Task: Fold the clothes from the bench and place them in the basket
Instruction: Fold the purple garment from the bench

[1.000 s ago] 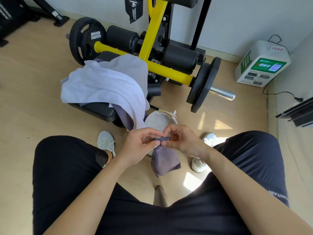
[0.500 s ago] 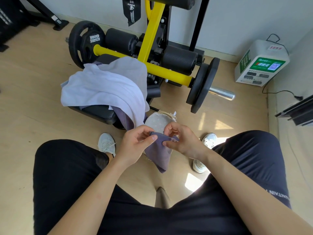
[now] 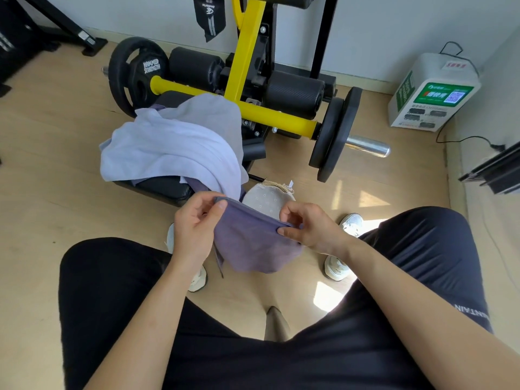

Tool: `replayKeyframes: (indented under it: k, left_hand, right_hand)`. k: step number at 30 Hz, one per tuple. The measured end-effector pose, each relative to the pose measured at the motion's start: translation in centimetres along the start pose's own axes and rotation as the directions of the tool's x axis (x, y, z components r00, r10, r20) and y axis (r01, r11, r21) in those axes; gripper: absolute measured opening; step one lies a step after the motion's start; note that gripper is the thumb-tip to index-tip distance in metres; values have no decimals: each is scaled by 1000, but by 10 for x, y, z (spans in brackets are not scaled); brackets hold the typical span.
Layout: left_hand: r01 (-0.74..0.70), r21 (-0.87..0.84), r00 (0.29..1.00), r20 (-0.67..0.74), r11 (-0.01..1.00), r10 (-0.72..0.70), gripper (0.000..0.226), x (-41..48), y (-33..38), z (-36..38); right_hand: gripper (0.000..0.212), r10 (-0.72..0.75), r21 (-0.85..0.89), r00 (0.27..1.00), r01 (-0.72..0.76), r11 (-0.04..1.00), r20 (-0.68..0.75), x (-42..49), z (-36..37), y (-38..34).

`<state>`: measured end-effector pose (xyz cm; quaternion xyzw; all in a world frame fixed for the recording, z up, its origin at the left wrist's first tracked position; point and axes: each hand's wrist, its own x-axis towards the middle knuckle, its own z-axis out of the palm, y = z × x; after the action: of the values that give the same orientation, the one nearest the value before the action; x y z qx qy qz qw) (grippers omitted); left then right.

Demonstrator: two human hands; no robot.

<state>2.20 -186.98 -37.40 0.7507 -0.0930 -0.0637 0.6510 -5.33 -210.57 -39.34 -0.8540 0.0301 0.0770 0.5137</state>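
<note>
A small purple cloth (image 3: pixel 250 243) hangs between my knees, stretched along its top edge. My left hand (image 3: pixel 194 229) pinches its left corner and my right hand (image 3: pixel 306 226) pinches its right corner. Behind the cloth a beige basket (image 3: pixel 267 198) stands on the floor, mostly hidden. A pile of pale lavender clothes (image 3: pixel 174 144) lies over the black bench pad (image 3: pixel 163 187) to the upper left, with a darker purple piece hanging off its near edge.
A yellow and black weight machine (image 3: pixel 253 88) with plates (image 3: pixel 334 133) stands behind the bench. A white and green charging box (image 3: pixel 430 94) sits by the wall at right. My legs and white shoes frame the wooden floor around the basket.
My hands have moved apart, spreading the purple cloth from a bunched strip into a wide stretched edge. The view has shifted slightly.
</note>
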Motion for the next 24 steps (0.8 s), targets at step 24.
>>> replayKeyframes:
  k: [24]
  left_hand:
    - [227,-80,949,-204,971,-239,7,29,-27,-48]
  right_hand:
    - [10,25,-369,947,-149,918,-320,-7,-47,27]
